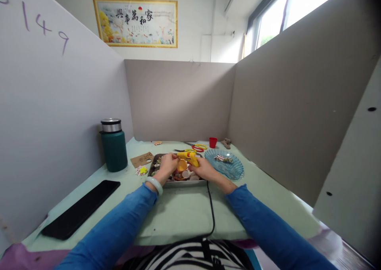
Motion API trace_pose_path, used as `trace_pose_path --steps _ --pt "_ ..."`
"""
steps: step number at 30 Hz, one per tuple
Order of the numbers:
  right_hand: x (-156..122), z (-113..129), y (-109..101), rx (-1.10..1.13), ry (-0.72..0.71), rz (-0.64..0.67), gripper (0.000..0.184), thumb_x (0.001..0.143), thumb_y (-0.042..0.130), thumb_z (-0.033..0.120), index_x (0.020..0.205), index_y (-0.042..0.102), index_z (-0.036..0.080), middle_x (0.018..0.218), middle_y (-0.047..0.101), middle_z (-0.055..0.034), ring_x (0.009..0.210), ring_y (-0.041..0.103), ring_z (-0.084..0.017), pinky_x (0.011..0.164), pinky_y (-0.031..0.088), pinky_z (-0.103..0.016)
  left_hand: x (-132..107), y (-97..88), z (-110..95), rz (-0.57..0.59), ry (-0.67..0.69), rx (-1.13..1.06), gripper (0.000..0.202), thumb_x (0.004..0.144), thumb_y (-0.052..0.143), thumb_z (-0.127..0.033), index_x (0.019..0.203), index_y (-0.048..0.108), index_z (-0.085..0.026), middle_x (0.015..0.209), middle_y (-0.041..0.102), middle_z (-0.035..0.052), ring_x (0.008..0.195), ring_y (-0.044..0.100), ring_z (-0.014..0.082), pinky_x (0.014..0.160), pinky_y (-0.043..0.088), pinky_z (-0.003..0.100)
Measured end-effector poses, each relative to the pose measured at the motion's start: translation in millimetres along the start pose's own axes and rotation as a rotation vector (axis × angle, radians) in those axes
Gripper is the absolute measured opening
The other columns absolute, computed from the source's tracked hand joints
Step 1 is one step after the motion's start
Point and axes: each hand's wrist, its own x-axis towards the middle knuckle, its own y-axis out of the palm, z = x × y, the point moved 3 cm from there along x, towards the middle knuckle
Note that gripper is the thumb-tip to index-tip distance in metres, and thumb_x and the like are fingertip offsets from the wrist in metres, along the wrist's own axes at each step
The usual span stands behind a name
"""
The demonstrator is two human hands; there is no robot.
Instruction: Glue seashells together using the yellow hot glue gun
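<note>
A yellow glue gun (188, 156) is in my right hand (205, 169), whose fingers wrap its grip; its nozzle points left. A black cord (212, 210) runs from below that hand toward my lap. My left hand (168, 165) is close to the nozzle, fingers pinched together; what they hold is hidden or too small to name. Both hands are over a metal tray (181, 184) filled with small pieces, among them an orange disc (181, 165) and a pale round piece (185, 174). A pale bangle (154, 185) circles my left wrist.
A green flask (114, 147) and a black phone-like slab (81, 208) are on the left. Brown card (142, 160) and a flower-shaped piece (142, 170) lie beside the tray. Behind are scissors (198, 147) and a red cup (212, 142); a blue plate (238, 167) is right. Partitions (181, 99) enclose the table.
</note>
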Motion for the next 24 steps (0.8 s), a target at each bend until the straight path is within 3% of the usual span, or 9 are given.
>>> trace_pose_path --steps 9,18,24 --pt "1.2 -4.0 1.1 -0.013 -0.002 0.008 0.022 0.071 0.059 0.023 0.090 0.068 0.015 0.079 0.066 -0.0016 0.069 0.059 -0.017 0.062 0.043 -0.026 2.8 3.1 4.4 -0.013 0.020 -0.008 0.015 0.078 0.064 -0.028 0.086 0.066 -0.015 0.082 0.072 0.0089 0.073 0.067 0.0178 0.062 0.044 0.022" --pt "1.1 -2.6 0.7 -0.020 0.019 -0.001 0.021 0.070 0.059 0.022 0.088 0.067 0.015 0.075 0.065 -0.0017 0.067 0.057 -0.016 0.061 0.042 -0.025 3.0 5.4 2.9 0.034 0.026 0.001 0.016 0.080 0.062 -0.026 0.091 0.066 -0.015 0.065 0.069 0.0057 0.068 0.067 0.0184 0.064 0.046 0.023" --pt "2.1 -5.9 1.9 -0.045 0.030 0.025 0.024 0.070 0.058 0.021 0.090 0.068 0.014 0.076 0.066 -0.0018 0.066 0.057 -0.015 0.059 0.041 -0.024 2.8 3.8 2.9 0.005 0.021 0.032 0.016 0.081 0.062 -0.025 0.092 0.066 -0.015 0.082 0.073 0.0087 0.076 0.069 0.0177 0.067 0.046 0.022"
